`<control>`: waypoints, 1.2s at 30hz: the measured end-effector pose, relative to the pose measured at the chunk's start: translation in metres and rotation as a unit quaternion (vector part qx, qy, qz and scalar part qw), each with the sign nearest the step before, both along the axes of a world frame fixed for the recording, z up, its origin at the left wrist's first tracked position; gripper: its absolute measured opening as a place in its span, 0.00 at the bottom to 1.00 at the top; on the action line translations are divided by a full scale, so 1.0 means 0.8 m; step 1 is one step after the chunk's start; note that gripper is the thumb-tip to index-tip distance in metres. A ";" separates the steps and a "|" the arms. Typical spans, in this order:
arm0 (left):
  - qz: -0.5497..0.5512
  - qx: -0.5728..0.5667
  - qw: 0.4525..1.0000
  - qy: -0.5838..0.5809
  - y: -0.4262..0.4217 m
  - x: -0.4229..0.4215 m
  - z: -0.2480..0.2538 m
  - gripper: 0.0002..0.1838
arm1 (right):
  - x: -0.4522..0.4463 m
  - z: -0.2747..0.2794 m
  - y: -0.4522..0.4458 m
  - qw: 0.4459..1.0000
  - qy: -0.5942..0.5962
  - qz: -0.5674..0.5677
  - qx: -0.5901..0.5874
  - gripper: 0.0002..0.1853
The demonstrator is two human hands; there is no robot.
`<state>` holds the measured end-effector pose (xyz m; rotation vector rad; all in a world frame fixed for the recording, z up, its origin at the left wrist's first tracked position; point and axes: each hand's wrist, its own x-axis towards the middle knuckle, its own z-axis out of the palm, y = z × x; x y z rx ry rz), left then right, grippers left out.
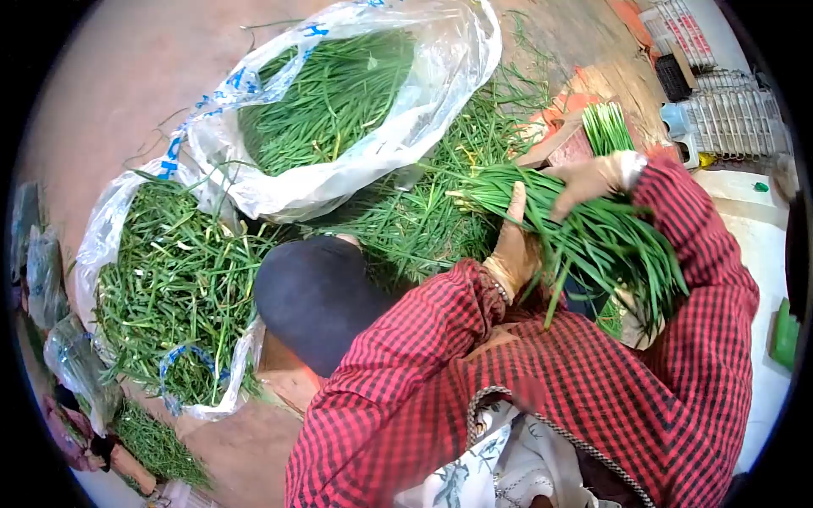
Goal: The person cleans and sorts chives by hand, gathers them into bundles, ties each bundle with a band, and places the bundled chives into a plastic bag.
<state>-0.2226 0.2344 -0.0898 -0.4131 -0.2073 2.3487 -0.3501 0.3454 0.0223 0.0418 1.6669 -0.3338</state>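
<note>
A thick bunch of long green stalks (605, 233) lies across both hands, its pale ends pointing left and its leaf tips drooping to the lower right. My left hand (515, 245) is wrapped round the bunch from below, thumb on top. From above, my right hand (584, 182) rests on the same bunch with its fingers bent over the stalks; some fingertips are hidden among the leaves. Just behind my right hand, a smaller bunch with pale cut ends (606, 127) stands by a reddish block (569, 146).
An open plastic bag (449, 110) of long green stalks is at the upper middle. Another bag (93, 245) holds cut greens at left. Loose greens (398, 220) cover the floor between. Wire racks (732, 123) stand at upper right, and wrapped bundles (47, 271) lie far left.
</note>
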 end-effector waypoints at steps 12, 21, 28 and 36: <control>0.095 -0.114 0.980 0.131 0.014 -0.012 -0.029 0.20 | -0.083 -0.071 -0.025 0.990 -0.119 0.062 0.038 0.40; -0.049 -0.002 0.986 0.159 0.071 -0.015 0.012 0.15 | -0.047 -0.035 0.001 0.992 -0.124 0.029 0.007 0.44; -0.122 -0.029 0.971 0.203 0.038 -0.030 -0.025 0.32 | -0.058 -0.079 0.058 0.989 0.039 -0.087 0.112 0.37; -0.101 -0.027 0.994 0.022 0.021 -0.032 -0.060 0.43 | -0.055 -0.050 0.005 0.994 -0.012 -0.022 0.107 0.46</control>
